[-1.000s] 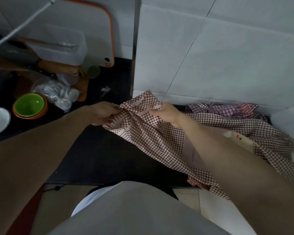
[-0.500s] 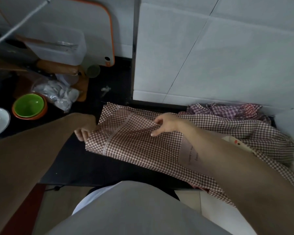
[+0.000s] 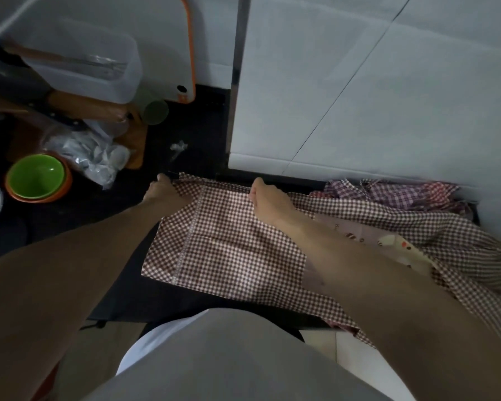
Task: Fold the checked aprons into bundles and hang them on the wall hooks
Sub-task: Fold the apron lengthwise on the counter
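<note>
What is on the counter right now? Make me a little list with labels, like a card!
apron being folded: brown checked apron, spread flat on the dark counter
left hand: holds the apron's far left corner
right hand: holds the apron's far edge
other cloth: purple checked apron, crumpled by the wall
bowls: green bowl at left, sitting inside an orange bowl
hooks: not in view

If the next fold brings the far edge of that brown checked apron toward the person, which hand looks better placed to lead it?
Probably the left hand: it holds the brown checked apron at its far corner, where the edge ends. The right hand sits mid-edge, better for following.
</note>
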### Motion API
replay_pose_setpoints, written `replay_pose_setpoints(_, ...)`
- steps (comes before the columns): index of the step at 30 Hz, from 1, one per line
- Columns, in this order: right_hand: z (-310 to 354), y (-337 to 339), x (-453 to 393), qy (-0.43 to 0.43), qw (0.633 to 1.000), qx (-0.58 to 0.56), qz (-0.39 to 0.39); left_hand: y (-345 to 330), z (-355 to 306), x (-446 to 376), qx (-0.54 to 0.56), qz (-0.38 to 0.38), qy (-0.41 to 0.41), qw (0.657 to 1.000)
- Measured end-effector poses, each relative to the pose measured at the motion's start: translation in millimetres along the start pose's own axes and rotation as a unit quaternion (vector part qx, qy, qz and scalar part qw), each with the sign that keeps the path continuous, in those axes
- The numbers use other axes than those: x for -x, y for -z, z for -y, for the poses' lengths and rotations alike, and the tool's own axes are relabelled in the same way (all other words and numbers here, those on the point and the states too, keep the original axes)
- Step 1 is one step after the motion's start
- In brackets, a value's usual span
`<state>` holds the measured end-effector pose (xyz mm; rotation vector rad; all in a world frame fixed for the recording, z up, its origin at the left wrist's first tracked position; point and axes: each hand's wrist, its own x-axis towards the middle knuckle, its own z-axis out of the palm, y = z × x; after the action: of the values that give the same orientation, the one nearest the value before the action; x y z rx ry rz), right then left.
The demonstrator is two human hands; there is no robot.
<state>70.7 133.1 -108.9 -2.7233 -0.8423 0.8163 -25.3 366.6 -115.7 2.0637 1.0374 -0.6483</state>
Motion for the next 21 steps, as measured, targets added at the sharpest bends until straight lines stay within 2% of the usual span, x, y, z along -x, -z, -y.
replay_pose_setpoints(3,-1.0,-4.5,-9.1,-0.01,0.999,0.021,-0.023,-2.7,-0.7,-9.6,-0.019,-0.043,-0.046,0.998)
replay_pose_setpoints(6,-6.3,-17.6,-13.5,0.001,0.994,0.016,-0.109,-5.1,-7.4,-17.7,-0.059,-0.075,-0.066,0.993)
replay_pose_setpoints(8,-8.8,-26.1,-15.2,0.004,0.986,0.021,-0.164,-4.1,-12.0,-24.1,-0.052,-0.082,-0.074,0.993)
replay_pose_setpoints(11,-7.9,-34.1,-18.5,-0.005,0.979,0.022,-0.205,-0.1,-15.6,-32.5,-0.021,-0.075,-0.088,0.993)
replay_pose_setpoints(21,-4.9,-44.3,-21.8,-0.027,0.976,-0.018,-0.216,19.8,-34.4,-20.9,0.114,-0.019,-0.021,0.993)
